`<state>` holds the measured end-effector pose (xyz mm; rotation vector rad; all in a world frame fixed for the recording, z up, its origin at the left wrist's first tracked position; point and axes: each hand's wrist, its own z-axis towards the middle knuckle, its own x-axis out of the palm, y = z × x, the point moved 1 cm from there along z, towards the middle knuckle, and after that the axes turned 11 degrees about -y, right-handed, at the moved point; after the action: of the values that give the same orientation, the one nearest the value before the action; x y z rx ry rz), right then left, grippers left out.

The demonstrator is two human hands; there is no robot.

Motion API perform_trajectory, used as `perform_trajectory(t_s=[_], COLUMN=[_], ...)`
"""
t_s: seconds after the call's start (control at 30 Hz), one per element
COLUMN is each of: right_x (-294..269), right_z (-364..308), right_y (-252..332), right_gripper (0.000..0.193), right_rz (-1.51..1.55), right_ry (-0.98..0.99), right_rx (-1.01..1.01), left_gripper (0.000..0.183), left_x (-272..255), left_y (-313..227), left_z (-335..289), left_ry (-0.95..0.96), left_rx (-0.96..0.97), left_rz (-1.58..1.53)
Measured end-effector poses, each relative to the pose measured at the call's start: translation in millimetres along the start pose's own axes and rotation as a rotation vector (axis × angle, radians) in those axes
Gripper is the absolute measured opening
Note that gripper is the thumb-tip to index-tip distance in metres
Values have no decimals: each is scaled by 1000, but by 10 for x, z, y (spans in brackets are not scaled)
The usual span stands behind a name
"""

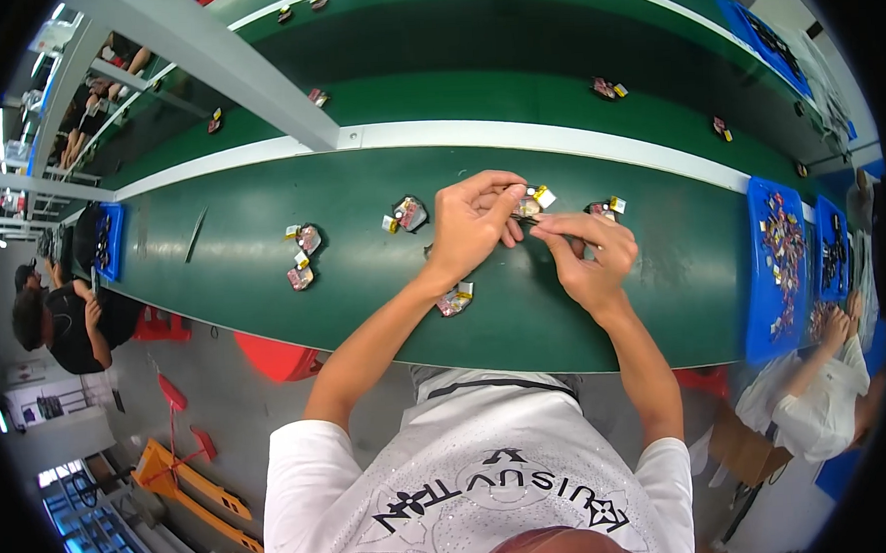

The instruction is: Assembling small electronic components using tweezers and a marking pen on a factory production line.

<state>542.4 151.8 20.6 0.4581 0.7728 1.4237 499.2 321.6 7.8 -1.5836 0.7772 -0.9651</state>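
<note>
Head camera shows a small component (530, 205) between both hands (472, 226), apparently pinched.

Cannot see the whole of the small assembly (532, 204) toward two o'clock, covered partly by fingertips of the left hand (480, 219). Cannot make out the dark piece (528, 221) at the right hand (592, 255), perhaps a wire. Lose the lower part of another assembly (606, 208) behind that hand's twelve o'clock side. Cannot tell apart tiny parts (784, 252) at three o'clock. See a co-worker (814, 404) at four o'clock only partly, and people (90, 109) at ten o'clock blurred.
</note>
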Motion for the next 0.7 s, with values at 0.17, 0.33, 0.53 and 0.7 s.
perform_trajectory(t_s=[0.17, 0.33, 0.53, 0.7], right_x=[-3, -36, -35, -88], right_z=[5, 32, 57, 152], right_y=[28, 43, 14, -31], right_gripper=[15, 15, 14, 16], right_rz=[-78, -103, -63, -14], right_ry=[30, 6, 26, -160], right_rx=[-198, -233, -198, -90], left_gripper=[16, 16, 16, 17], left_x=[33, 119, 105, 153], left_y=[38, -12, -47, -248], left_z=[-43, -83, -35, 417], left_ry=[-26, -43, -28, -42], left_rx=[127, 241, 279, 253], left_rz=[104, 218, 292, 430])
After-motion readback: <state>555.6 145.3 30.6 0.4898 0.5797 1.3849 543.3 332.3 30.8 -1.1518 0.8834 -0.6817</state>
